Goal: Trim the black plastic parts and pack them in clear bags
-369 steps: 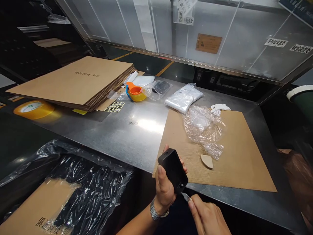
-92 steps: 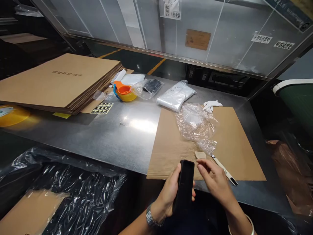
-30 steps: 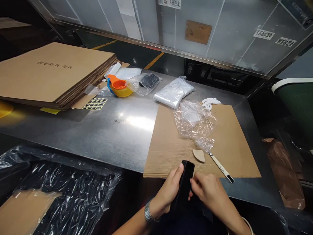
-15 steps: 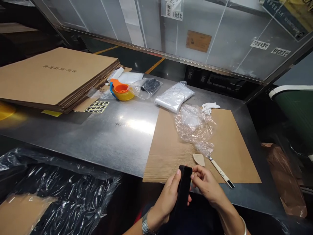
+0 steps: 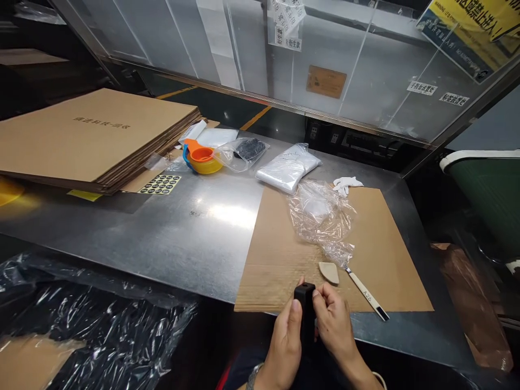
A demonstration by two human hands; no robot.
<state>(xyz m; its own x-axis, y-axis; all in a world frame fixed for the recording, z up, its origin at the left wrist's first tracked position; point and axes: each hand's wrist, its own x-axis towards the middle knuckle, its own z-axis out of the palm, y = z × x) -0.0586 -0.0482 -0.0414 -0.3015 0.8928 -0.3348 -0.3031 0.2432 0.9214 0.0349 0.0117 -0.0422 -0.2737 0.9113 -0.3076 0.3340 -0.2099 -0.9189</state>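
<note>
A long black block-like piece [image 5: 306, 303], its exact kind unclear, stands tilted upward just beyond the near edge of the table. My left hand [image 5: 287, 336] is wrapped round its left side, thumb along the front. On the other side, my right hand [image 5: 333, 319] has thumb and fingers closed at the upper right edge of the piece; some fingertips are hidden behind it. Close ahead, on a cardboard sheet [image 5: 276, 260], lie a beige quarter-round pad [image 5: 329, 272] and a light-handled tool [image 5: 368, 293] marked A26.
Crumpled clear plastic [image 5: 320, 211], a filled plastic bag [image 5: 288, 168] and a white glove [image 5: 348, 184] lie farther back. At left are stacked cardboard [image 5: 97, 135], a sticker sheet [image 5: 161, 184] and orange-yellow tape rolls [image 5: 205, 161]. A clear panel [image 5: 252, 65] rises behind the table.
The black piece has turned, showing more of its top end, and sits slightly lower. My right hand has come in closer against its edge. The view has shifted slightly.
</note>
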